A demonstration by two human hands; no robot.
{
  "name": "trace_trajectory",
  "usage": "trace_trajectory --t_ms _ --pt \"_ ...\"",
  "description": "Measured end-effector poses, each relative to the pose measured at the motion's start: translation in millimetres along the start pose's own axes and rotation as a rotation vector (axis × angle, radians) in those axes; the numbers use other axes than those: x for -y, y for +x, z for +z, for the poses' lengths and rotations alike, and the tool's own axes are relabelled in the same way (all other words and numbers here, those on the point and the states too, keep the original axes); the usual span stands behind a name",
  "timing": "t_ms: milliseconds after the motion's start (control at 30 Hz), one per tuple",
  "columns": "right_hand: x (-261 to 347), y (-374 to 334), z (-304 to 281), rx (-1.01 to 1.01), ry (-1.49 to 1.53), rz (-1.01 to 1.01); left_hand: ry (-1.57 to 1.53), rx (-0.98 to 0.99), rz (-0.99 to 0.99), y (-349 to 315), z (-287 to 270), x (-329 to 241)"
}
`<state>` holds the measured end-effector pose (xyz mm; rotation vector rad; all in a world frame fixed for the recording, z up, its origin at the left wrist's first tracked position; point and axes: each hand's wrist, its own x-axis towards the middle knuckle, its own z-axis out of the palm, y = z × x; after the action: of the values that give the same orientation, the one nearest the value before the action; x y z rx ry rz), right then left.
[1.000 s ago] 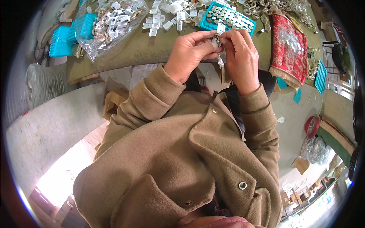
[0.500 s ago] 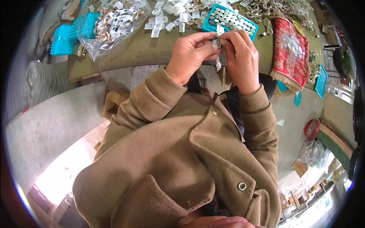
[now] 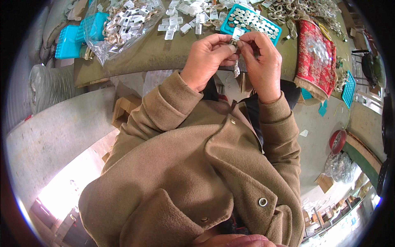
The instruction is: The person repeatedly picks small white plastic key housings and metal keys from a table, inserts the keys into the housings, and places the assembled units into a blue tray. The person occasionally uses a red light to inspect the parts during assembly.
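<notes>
Just over the table's near edge, my two hands are together, fingertips almost meeting. My left hand (image 3: 207, 59) is closed in a pinch around a small metal bracelet (image 3: 236, 71), whose silvery, chain-like end dangles below the fingers. A white plastic tag (image 3: 238, 33) sticks up at the top of it. My right hand (image 3: 263, 61) is also closed, thumb and forefinger pinching by the base of the tag. Fingers cover most of the joint between tag and bracelet. Right behind the hands lies a teal tray (image 3: 225, 28) holding several small round silvery discs.
White plastic tags (image 3: 177, 20) lie scattered on the olive table (image 3: 140, 57). To the left are a clear bag (image 3: 101, 53) of tagged bracelets and teal trays (image 3: 68, 43). Metal bracelets (image 3: 284, 12) are heaped at the far right, near a red patterned cloth (image 3: 308, 70) with clear pieces on it.
The white tag has tilted slightly and shows more of its face. My right fingers have shifted a little around it; both hands stay in nearly the same place.
</notes>
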<state>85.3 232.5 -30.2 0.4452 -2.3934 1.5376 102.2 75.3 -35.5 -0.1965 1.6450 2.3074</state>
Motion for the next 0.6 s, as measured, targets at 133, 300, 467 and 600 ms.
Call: trace_trajectory --t_ms 133,300,467,600 --pt "1 -2 -5 -0.011 0.017 0.005 0.012 -0.006 -0.036 0 -3 -3" --pt "-2 -4 -14 -0.072 -0.003 0.018 0.116 0.015 -0.008 0 -1 -14" --pt "-18 -5 -34 -0.194 0.013 0.106 0.665 -0.024 0.361 20 -1 -37" --pt "-26 -6 -38 -0.202 0.173 0.292 1.297 -0.104 0.741 46 5 -42"
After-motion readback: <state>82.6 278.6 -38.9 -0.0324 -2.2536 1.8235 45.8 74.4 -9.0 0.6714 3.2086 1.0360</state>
